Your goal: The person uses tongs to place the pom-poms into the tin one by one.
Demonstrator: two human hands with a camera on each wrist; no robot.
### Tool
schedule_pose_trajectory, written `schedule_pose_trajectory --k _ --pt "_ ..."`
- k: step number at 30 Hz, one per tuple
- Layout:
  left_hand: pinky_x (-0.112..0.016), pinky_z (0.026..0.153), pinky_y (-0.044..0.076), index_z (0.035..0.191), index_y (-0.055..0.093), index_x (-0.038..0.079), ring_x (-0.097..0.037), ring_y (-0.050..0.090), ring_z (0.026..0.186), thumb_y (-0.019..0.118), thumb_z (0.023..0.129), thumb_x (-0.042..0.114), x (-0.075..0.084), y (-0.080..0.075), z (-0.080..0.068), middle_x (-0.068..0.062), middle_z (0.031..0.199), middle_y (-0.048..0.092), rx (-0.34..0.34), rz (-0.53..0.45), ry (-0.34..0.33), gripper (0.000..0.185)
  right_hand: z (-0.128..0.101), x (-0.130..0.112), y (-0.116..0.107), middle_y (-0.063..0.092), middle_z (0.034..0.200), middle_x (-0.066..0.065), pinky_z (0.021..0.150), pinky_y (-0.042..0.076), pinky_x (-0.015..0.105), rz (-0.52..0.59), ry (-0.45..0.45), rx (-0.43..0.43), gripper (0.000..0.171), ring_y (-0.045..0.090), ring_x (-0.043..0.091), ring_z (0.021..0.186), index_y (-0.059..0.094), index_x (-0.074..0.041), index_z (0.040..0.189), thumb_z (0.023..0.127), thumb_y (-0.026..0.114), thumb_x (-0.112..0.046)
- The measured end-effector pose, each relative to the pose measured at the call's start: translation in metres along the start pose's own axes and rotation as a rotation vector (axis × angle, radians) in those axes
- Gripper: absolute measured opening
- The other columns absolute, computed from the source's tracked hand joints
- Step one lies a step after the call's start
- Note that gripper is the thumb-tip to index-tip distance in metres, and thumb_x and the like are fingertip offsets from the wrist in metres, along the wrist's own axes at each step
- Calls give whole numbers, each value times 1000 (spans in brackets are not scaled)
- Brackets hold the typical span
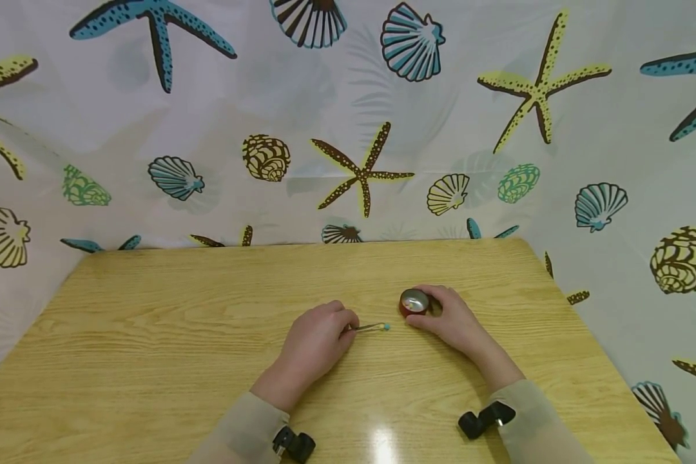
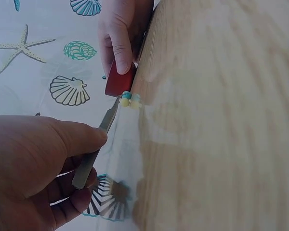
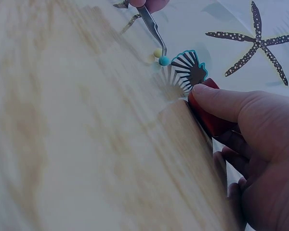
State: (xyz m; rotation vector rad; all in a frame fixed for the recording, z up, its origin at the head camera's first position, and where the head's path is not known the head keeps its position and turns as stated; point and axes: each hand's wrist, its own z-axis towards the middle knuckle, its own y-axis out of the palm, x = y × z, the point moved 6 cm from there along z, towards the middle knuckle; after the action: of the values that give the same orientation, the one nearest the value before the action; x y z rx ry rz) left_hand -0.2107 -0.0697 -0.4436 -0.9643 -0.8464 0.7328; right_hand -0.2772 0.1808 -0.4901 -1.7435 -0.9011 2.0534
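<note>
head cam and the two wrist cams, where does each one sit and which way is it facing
Head: above, looking forward and down at the table; both hands and sleeves show.
Left wrist: behind the left hand, looking along the tweezers toward the red container.
Right wrist: behind the right hand, facing the tweezer tip and the teal bead.
All three share tweezers, beads and container.

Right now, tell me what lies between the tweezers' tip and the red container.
Only bare wooden table. In the head view, the tweezers hold a small turquoise bead, and a short empty stretch separates it from the red container.
</note>
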Motion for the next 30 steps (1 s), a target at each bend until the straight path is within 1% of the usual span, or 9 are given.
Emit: schedule_pose_trajectory --k 8,22,27,30 --pt "-34 72 57 104 84 15 -15 66 81 87 98 12 -2 1 0 1 95 72 7 -4 -8 7 0 -1 0 65 145 16 121 38 60 -3 -7 0 62 55 38 139 66 -9 149 96 90 -30" --pt "-33 69 56 104 83 13 -14 63 78 87 98 10 -5 -7 1 1 94 69 86 -24 -22 8 1 3 1 63 148 16 122 37 61 10 -4 6 65 53 39 142 64 -8 152 97 90 -31" --pt "-32 70 56 104 83 14 -13 62 78 86 98 10 -5 -8 2 2 93 68 102 -30 -42 8 1 2 0 64 147 15 121 37 62 19 -13 5 63 53 38 140 65 -9 151 97 89 -32" --pt "-33 70 56 104 83 14 -13 63 78 87 98 10 -4 -9 4 3 92 68 116 -31 -37 8 1 2 0 64 147 16 121 37 62 17 -14 6 63 53 38 140 65 -9 151 97 89 -32"
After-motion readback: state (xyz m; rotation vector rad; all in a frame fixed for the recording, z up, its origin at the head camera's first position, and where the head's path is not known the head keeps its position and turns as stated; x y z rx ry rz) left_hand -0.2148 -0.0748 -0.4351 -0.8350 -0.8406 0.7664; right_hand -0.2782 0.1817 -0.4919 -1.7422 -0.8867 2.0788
